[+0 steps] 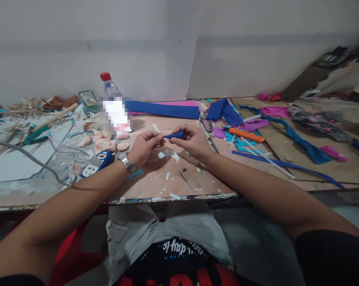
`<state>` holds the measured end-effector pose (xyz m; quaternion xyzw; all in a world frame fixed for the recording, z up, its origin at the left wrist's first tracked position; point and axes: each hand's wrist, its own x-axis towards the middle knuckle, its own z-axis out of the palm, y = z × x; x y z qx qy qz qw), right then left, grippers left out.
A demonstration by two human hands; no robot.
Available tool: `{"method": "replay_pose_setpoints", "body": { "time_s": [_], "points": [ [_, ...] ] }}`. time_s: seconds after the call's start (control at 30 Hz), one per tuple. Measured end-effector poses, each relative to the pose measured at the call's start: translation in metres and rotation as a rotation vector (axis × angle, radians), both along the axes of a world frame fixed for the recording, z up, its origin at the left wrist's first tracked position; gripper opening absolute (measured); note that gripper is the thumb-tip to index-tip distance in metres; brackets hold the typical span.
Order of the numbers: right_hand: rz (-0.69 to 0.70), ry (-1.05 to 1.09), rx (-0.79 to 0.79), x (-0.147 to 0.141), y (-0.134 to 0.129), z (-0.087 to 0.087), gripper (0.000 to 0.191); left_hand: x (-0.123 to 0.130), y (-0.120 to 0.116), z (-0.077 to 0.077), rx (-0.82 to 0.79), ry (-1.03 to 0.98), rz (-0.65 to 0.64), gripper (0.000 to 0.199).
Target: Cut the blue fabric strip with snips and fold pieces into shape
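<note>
Between my two hands, above the table [155, 178], is a small rolled or twisted piece of blue crepe paper [175, 135]. My left hand [146, 146] pinches its thin left end between thumb and forefinger. Around its wider right part, the fingers of my right hand [194, 141] are closed. A folded strip of the same blue paper [163, 109] lies behind the hands, with a pink sheet under it. Another folded blue piece [225, 111] rests to the right of that strip.
An orange cutter [246, 134] and thin strips lie at right, near a long blue twisted strip [301, 139]. At left are a blue and white power strip [97, 163] with a grey cable, crumpled peach paper [103, 143], green-handled pliers [37, 135] and a red-capped bottle [107, 82].
</note>
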<state>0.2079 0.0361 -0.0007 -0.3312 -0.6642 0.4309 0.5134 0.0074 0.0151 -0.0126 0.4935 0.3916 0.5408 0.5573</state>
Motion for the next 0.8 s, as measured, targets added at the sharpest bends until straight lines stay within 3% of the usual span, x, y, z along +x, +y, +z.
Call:
{"method": "replay_pose_setpoints", "body": {
  "time_s": [0.3,0.5,0.8],
  "points": [
    [0.01,-0.027,0.05,-0.0008,-0.0025,-0.0008,0.035,0.0034,-0.003,0.0004,-0.019,-0.014,-0.039,0.032],
    [0.041,0.02,-0.01,-0.0008,-0.0017,-0.0023,0.038,0.0035,-0.0025,0.0003,-0.013,-0.036,-0.071,0.038],
    [0.1,0.111,-0.121,-0.0017,-0.0017,-0.0023,0.041,0.0014,-0.0037,0.0004,0.126,0.159,-0.038,0.038]
  ]
}}
